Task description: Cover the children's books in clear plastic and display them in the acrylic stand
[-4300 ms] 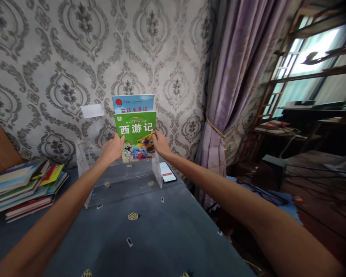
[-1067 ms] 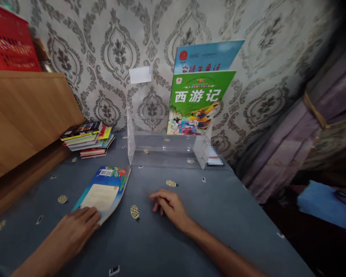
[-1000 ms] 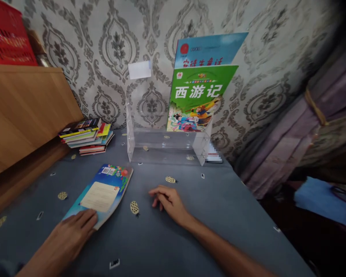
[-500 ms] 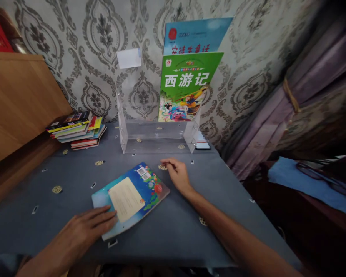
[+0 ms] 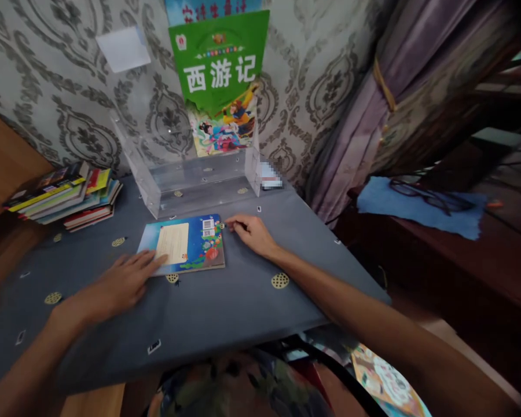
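Observation:
A blue picture book (image 5: 195, 246) lies flat on the grey table cover, its back with a cream text panel and barcode facing up. My left hand (image 5: 128, 275) rests on the left end of this book, fingers stretched out and lying flat. Just off the book's right edge is my right hand (image 5: 252, 233), its index finger pointing at the corner and the other fingers loosely bent, with nothing in it. Behind the book stands a clear acrylic book stand (image 5: 195, 174). A green book (image 5: 219, 81) is upright in it, before a light-blue book (image 5: 217, 7).
At the left sits a stack of books (image 5: 65, 194). A white card (image 5: 124, 49) is at the stand's upper left. On the right, glasses (image 5: 429, 197) lie on a blue cloth (image 5: 373, 200). Another colourful book (image 5: 386, 376) shows below the table's front edge.
The blue book has turned from a slant to lie nearly straight, closer to the stand, with both hands moving along beside it. My view has swung right and down.

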A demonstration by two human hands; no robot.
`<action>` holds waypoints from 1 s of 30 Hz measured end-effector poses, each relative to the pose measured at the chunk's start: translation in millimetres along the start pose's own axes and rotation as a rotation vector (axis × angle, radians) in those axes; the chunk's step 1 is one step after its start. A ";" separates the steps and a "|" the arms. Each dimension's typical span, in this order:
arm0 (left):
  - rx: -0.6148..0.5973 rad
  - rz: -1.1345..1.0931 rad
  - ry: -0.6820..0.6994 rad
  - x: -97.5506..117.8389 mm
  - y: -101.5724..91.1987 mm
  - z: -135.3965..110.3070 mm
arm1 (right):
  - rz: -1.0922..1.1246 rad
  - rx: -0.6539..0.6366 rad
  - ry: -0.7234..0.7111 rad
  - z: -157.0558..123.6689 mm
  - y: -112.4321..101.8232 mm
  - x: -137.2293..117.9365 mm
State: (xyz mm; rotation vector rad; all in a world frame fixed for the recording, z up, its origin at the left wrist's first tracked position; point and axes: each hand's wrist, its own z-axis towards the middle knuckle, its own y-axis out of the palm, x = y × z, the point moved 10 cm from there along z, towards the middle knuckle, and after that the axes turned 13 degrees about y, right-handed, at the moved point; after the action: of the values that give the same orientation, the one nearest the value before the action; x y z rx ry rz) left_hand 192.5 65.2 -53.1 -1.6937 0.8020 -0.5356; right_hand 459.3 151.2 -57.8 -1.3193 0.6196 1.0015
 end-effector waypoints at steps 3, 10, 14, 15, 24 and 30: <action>0.147 -0.089 0.207 48.9 -26.7 30.9 | -0.042 -0.047 -0.082 -5.9 9.5 -13.4; 0.297 -0.013 0.244 62.1 -34.9 91.0 | -0.059 -0.111 -0.157 -11.2 23.3 -25.4; 0.329 0.026 0.266 59.3 -37.3 96.7 | -0.044 -0.107 -0.128 -8.1 19.8 -24.1; 0.344 0.035 0.262 59.2 -39.0 97.7 | -0.031 -0.108 -0.118 -7.1 18.4 -23.6; 0.520 -0.024 0.181 43.7 -45.7 118.5 | 0.189 -0.162 -0.015 5.4 14.1 -4.3; 0.560 -0.108 0.171 37.4 -42.7 117.5 | 0.347 -0.196 0.017 6.2 14.3 4.7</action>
State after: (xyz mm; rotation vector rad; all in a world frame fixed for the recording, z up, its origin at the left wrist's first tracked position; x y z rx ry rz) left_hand 310.7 119.9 -45.3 -1.1858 0.6068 -0.8968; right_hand 448.1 157.6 -67.7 -1.4207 0.7970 1.3615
